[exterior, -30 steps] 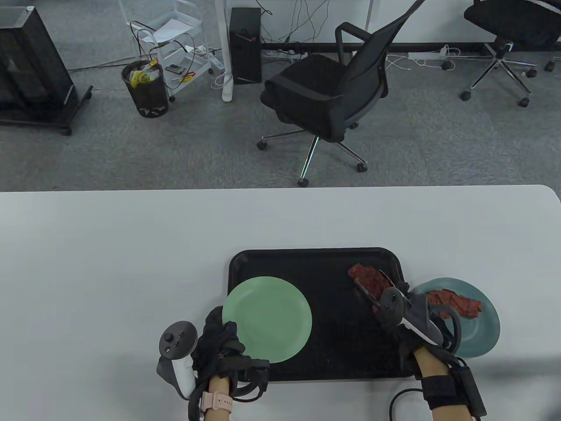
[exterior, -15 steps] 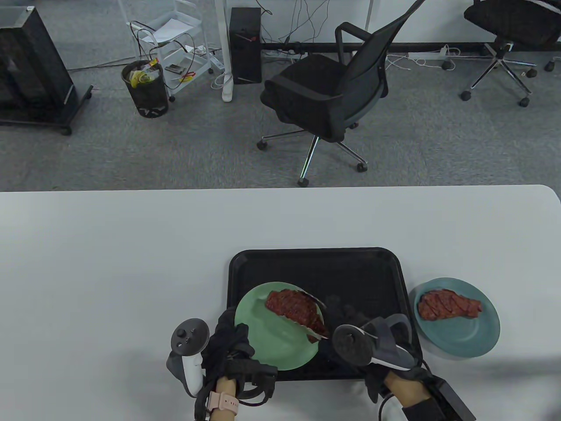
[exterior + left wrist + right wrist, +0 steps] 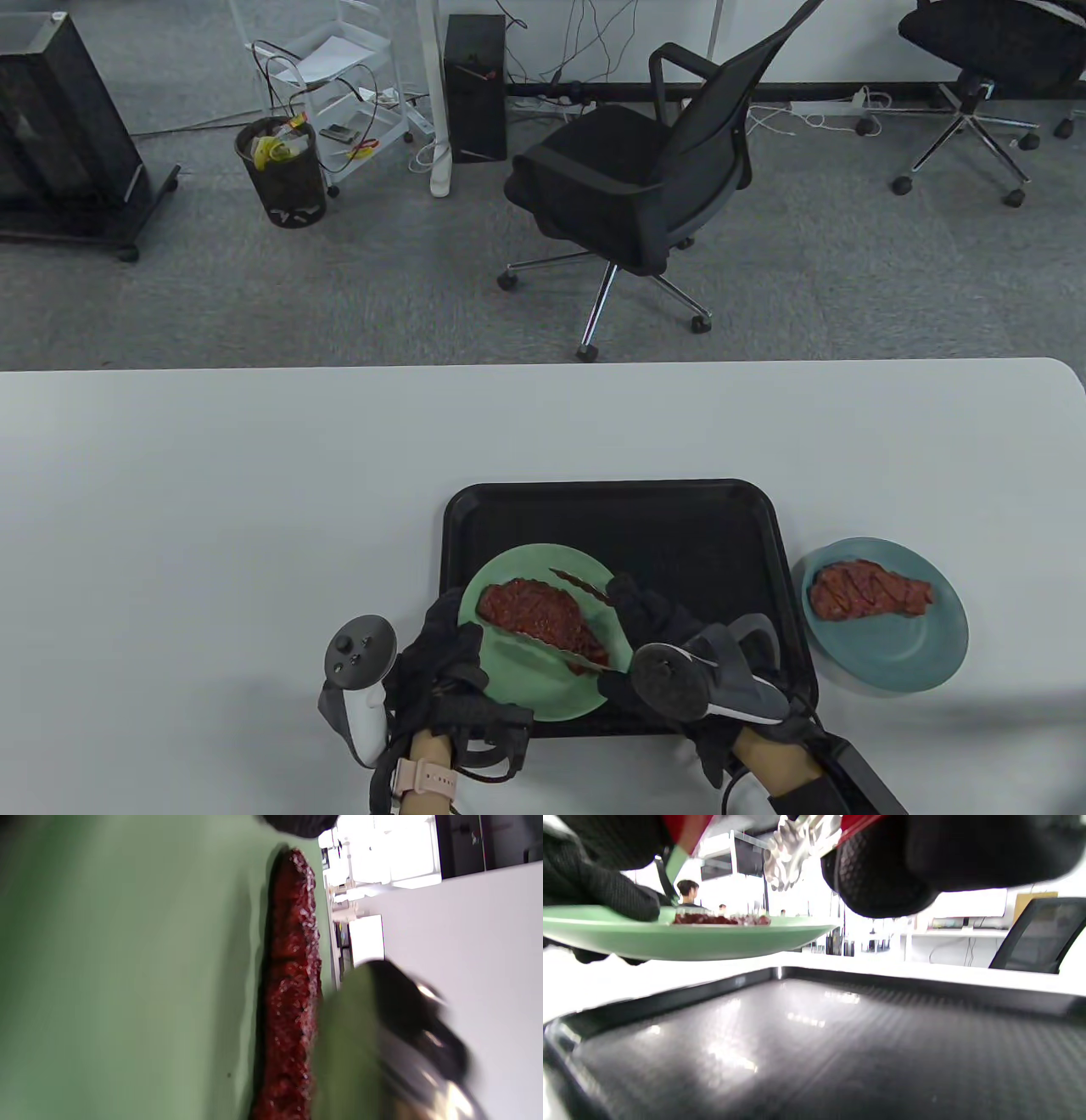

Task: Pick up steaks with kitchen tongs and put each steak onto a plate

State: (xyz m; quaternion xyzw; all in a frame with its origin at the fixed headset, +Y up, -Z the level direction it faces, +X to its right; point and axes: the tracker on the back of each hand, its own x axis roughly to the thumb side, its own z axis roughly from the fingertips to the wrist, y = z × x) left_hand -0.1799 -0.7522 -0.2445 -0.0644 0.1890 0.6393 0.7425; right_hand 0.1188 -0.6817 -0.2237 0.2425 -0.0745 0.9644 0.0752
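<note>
My left hand point(image 3: 441, 654) grips the near-left rim of a green plate point(image 3: 517, 688) and holds it raised over the black tray point(image 3: 611, 494). One red steak point(image 3: 539, 618) lies on that plate, seen edge-on in the left wrist view as the steak point(image 3: 292, 984) on the green plate point(image 3: 127, 963). My right hand point(image 3: 666, 624) grips the metal tongs point(image 3: 585, 586), whose two arms are spread on either side of the steak. In the right wrist view the plate point(image 3: 683, 938) hovers above the tray point(image 3: 814, 1043), with the tongs point(image 3: 789, 844) at the top. A second steak point(image 3: 870, 592) rests on a blue plate point(image 3: 899, 662).
The blue plate stands on the white table point(image 3: 254, 509) just right of the tray. The far half of the tray is bare. An office chair point(image 3: 645, 178) and a bin point(image 3: 282, 174) stand on the floor beyond the table's far edge.
My right hand carried the steak in the tongs from the tray's right side leftward onto the green plate. The tong arms now stand apart around it. My left hand shifted the plate slightly right.
</note>
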